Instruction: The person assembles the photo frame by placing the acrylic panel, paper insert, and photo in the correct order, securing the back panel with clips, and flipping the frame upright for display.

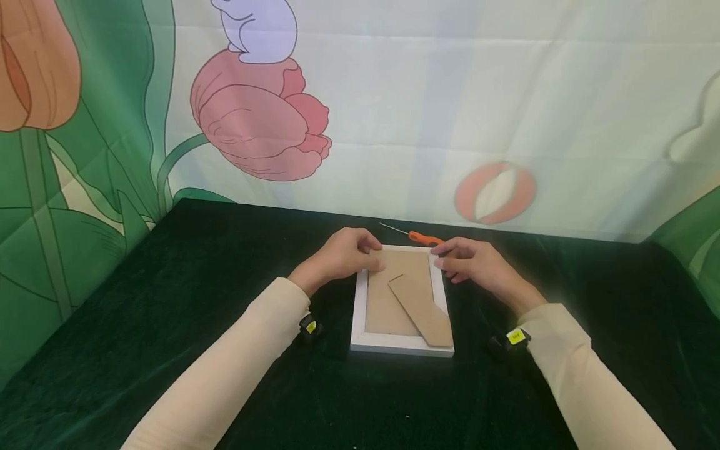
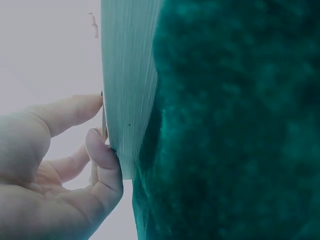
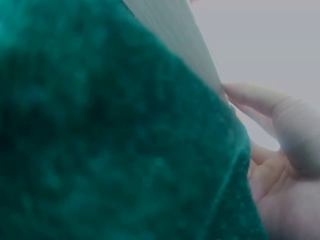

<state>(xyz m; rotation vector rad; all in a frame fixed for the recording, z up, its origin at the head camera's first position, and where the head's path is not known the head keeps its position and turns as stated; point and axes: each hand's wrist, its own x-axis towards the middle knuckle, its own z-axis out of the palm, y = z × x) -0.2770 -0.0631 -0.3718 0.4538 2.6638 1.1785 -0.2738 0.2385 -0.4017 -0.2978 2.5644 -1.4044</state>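
A white picture frame lies face down, its brown backing board showing and an angled stand leg at its lower right. My left hand grips the frame's far left corner, thumb over the top face and the other fingers bent at the side. In the left wrist view, a curled finger touches the frame's side wall. At the far right corner, my right hand rests thumb and forefinger on the edge; its other fingers bend loosely beneath. In the right wrist view, the thumb tip meets the frame's edge.
Just beyond the frame's far edge lies a screwdriver with an orange handle and thin shaft. Dark green cloth covers the table. A printed curtain with flowers hangs behind it.
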